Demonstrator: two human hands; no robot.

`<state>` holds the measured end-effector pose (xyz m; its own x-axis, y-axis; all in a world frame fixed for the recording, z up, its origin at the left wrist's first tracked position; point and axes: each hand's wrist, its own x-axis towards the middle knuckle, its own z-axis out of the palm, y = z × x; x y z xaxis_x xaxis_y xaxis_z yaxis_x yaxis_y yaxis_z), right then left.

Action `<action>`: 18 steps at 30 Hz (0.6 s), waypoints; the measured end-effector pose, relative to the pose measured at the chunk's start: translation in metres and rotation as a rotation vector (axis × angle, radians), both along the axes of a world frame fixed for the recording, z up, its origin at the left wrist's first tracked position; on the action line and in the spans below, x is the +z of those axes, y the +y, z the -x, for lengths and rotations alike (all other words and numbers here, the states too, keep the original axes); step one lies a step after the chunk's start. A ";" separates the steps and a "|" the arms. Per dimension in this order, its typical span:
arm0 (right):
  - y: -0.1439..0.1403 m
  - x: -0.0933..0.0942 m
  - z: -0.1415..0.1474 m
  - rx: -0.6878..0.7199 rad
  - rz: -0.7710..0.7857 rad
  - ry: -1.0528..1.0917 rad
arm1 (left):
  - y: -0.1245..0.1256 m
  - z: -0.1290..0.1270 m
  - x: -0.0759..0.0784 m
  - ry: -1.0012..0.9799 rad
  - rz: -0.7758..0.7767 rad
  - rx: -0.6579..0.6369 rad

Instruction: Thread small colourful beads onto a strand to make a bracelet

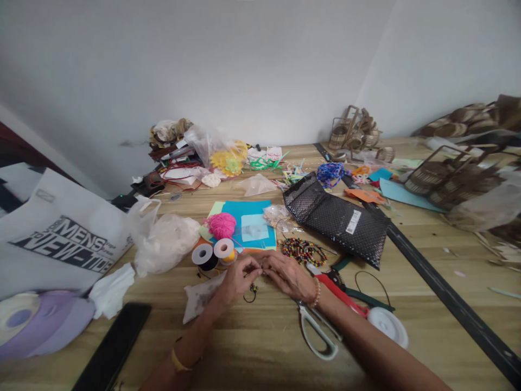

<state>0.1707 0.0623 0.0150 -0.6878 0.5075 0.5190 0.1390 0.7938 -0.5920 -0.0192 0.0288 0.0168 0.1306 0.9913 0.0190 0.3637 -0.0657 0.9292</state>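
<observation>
My left hand (243,276) and my right hand (288,273) meet at the fingertips, low above the middle of the table. Both are closed in a pinch on a thin dark beaded cord (253,293), whose looped end hangs below my left fingers. The part between the fingertips is mostly hidden. Just beyond my right hand lies a coil of multicoloured bead strings (304,252). White-handled scissors (319,334) rest under my right wrist, their blades partly covered. Near my left hand stand a black cord spool (204,256) and a yellow one (225,251), behind a clear packet (201,297).
Red-handled pliers (342,293) and a white round spool (388,327) lie by my right forearm. Beyond are a black bubble mailer (337,220), pink yarn (222,225) and blue sheets (248,209). A phone (114,347) and plastic bag (165,244) lie left; small baskets (435,176) stand right.
</observation>
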 end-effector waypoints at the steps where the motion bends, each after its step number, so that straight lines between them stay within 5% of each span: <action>1: 0.000 -0.002 0.000 0.005 0.002 -0.021 | 0.000 0.000 0.001 0.049 -0.036 -0.004; 10: 0.001 -0.014 0.004 -0.034 0.000 -0.082 | -0.006 -0.002 0.009 0.342 -0.159 -0.057; 18: 0.001 -0.010 0.002 -0.032 0.089 -0.048 | -0.006 -0.001 0.010 0.352 -0.146 -0.092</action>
<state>0.1686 0.0636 0.0050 -0.6934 0.5723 0.4377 0.1938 0.7332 -0.6518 -0.0180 0.0231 0.0272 0.2422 0.9653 0.0973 0.6448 -0.2351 0.7273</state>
